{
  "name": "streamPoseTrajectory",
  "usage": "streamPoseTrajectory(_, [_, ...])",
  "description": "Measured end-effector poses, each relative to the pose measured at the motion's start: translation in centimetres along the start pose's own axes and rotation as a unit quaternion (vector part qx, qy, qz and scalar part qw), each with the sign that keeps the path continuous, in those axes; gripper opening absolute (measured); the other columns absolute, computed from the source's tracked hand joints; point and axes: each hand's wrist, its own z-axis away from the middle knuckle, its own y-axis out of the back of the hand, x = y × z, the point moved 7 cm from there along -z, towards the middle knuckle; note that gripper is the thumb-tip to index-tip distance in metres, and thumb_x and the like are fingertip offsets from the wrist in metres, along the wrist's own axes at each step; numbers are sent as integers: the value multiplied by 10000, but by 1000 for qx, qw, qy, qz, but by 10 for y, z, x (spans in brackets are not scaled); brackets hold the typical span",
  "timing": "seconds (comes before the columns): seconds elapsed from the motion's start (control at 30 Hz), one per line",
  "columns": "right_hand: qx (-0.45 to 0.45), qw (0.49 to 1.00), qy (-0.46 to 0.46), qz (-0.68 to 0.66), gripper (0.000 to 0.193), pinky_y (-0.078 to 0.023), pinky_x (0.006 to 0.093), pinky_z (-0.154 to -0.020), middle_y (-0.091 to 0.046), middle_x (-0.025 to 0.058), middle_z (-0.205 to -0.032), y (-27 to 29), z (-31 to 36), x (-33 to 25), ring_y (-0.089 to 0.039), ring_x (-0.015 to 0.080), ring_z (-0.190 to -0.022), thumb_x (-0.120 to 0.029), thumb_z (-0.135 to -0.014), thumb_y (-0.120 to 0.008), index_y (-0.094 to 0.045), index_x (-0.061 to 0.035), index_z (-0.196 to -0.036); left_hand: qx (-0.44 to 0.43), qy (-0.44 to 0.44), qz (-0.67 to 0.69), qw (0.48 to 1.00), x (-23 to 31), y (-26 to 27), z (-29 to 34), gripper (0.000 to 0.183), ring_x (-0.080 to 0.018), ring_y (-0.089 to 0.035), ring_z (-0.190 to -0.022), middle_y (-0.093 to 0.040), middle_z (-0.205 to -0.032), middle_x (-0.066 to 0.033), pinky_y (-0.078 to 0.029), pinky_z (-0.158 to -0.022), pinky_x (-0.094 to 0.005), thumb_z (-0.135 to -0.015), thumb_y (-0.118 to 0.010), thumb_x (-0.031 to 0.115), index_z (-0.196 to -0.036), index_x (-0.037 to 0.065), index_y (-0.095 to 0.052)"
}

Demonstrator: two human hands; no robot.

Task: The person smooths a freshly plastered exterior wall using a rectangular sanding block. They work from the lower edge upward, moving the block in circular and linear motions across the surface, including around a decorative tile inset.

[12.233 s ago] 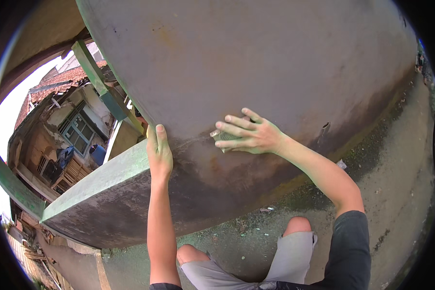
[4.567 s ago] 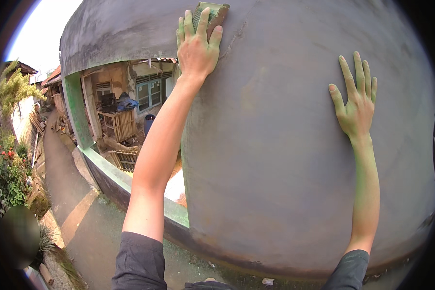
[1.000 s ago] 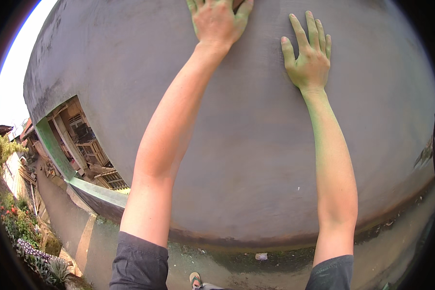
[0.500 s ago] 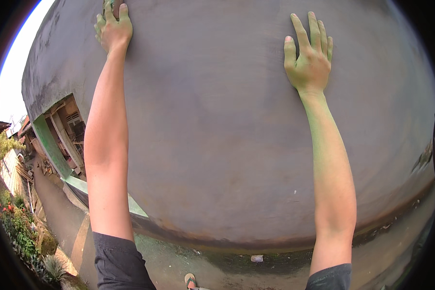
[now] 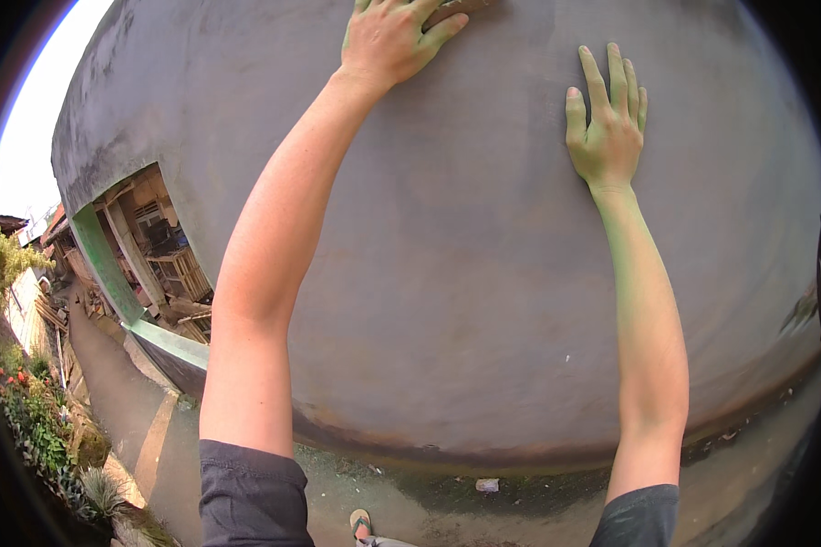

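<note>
My left hand point(image 5: 388, 41) is raised against a grey plastered wall point(image 5: 465, 264), at the top edge of the view. Its fingers and thumb are round a flat brownish piece point(image 5: 456, 10), pressed to the wall; the view's edge cuts it off, so I cannot tell its kind. Farther right, my right hand point(image 5: 608, 141) rests palm down on the wall, fingers stretched and slightly apart, holding nothing. Green dust or paint tints that hand and its forearm.
A window opening point(image 5: 150, 237) with a green frame is at the left, a wooden crate-like rack point(image 5: 182, 273) inside. Beyond it run a path point(image 5: 109, 374) and flowering plants point(image 5: 36, 419). Below, a sandalled foot point(image 5: 361, 523) stands near a small pale block point(image 5: 487, 485) by the wall's base.
My left hand has swept to the right across the wall with the brownish piece, coming closer to my right hand. The right hand keeps its flat pose while the view has shifted slightly.
</note>
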Motion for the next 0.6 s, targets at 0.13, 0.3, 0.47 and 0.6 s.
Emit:
streamPoseTrajectory(0.13, [-13, 1000, -14, 8, 500, -287, 566, -1262, -425, 67, -1661, 0, 4, 2, -395, 328, -1530, -381, -1040, -527, -555, -301, -1533, 17, 215, -38, 976, -123, 33, 19, 616, -418, -282, -1569, -327, -1689, -215, -222, -1282, -526, -1059, -539, 495, -1614, 250, -433])
streamPoseTrajectory(0.3, [11, 1000, -22, 0, 495, -298, 582, -1252, -453, 73, -1641, 0, 5, 1, -412, 330, -1518, -368, -1031, -535, -576, -291, -1518, 72, 371, -54, 924, -206, 39, 43, 742, -456, -204, -1586, -260, -1712, -239, -149, -1282, -576, -1028, -407, 688, -1665, 319, -316])
streamPoseTrajectory(0.47, [9, 1000, -19, 0, 494, -301, 587, -1248, -463, 74, -1634, 1, 6, -1, -417, 331, -1514, -347, -1023, -541, -583, -288, -1512, 67, 306, -46, 949, -71, -6, -7, 677, -462, -217, -1580, -290, -1694, -246, -156, -1292, -572, -1055, -495, 563, -1633, 221, -405])
streamPoseTrajectory(0.6, [-6, 1000, -8, -2, 498, -301, 585, -1248, -455, 74, -1641, 4, 4, 0, -414, 332, -1516, -337, -1026, -543, -573, -284, -1521, 52, 97, -5, 994, 34, -13, -21, 616, -431, -256, -1575, -336, -1682, -214, -171, -1293, -570, -1065, -500, 536, -1596, 225, -468])
